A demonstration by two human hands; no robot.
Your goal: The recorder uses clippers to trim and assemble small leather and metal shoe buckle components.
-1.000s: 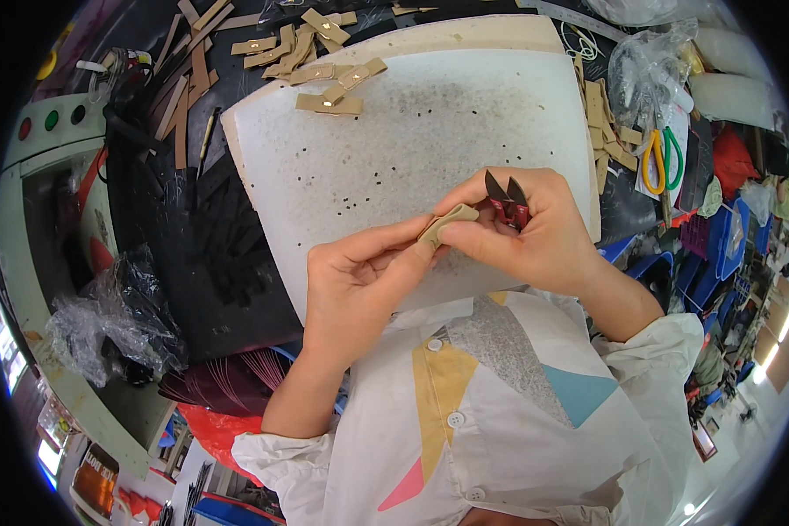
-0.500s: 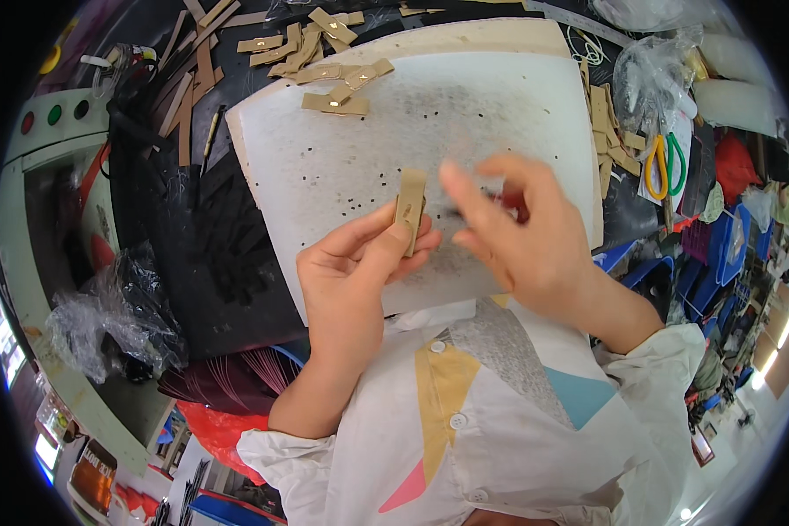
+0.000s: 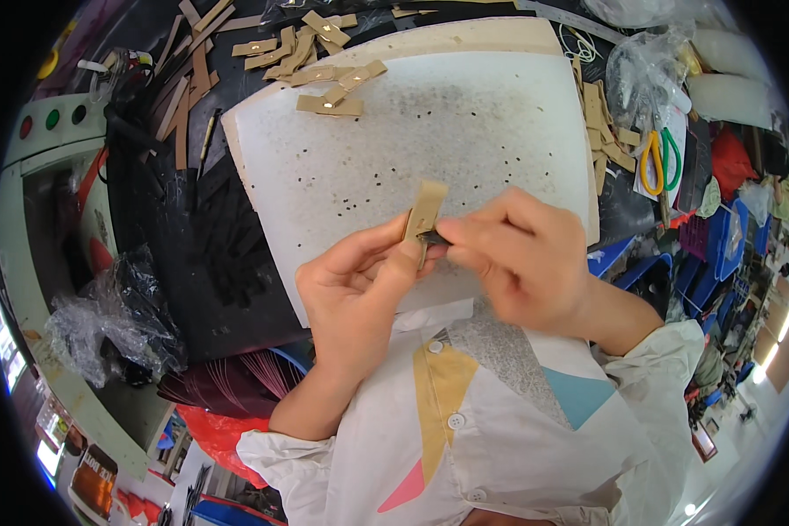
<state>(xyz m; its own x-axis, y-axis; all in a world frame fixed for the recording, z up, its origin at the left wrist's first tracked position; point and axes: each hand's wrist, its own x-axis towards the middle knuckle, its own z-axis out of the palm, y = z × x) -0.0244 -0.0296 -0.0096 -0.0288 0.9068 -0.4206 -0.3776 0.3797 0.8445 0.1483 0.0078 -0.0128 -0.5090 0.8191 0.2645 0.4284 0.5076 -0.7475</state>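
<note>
The left hand (image 3: 352, 285) pinches a small tan rectangular leather strip (image 3: 424, 215) between thumb and forefinger, so the strip stands upright above the fingertips. The right hand (image 3: 522, 259) has its fingers curled together, closed on a small dark tool (image 3: 433, 238) whose tip pokes out leftward and touches the strip's lower part. Both hands hover over a white speckled cutting board (image 3: 465, 131) lying beyond the fingers. Further past the fingertips, at the board's far edge, sits a pile of similar tan leather pieces (image 3: 329, 74). Well off to the right of the right-hand knuckles lie scissors with yellow and green handles (image 3: 658, 159)
</note>
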